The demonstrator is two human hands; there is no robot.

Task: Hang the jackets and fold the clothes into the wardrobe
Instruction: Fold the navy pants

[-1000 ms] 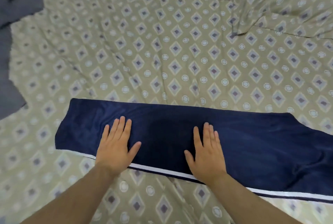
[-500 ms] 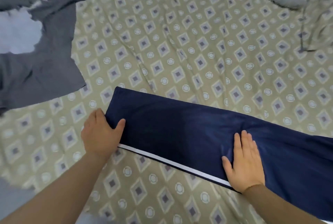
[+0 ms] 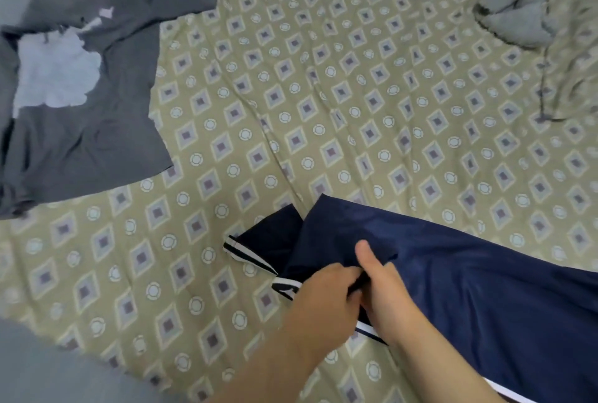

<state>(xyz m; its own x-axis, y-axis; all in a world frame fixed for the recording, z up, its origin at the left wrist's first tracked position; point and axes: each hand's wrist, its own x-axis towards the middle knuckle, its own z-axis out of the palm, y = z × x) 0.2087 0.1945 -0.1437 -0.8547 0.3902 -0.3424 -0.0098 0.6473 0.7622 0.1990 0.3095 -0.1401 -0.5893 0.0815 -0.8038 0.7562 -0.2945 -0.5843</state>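
1. Presently, the navy track trousers (image 3: 485, 279), lying by the bed's (image 3: 356, 111) near edge, are pinched by curled fingers (image 3: 348, 273) of left hand (image 3: 323, 302) and right hand (image 3: 388, 292).
2. Stripe edges should be matched before flattening.

Head cam looks down close over bedsheet (image 3: 356, 111).

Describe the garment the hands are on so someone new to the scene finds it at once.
On the diamond-patterned bedsheet, look to the lower right, where the left hand and right hand grip one end of the navy trousers. Unlike the grey T-shirt at upper left and the grey bundle at upper right, they are deep blue with a white side stripe.
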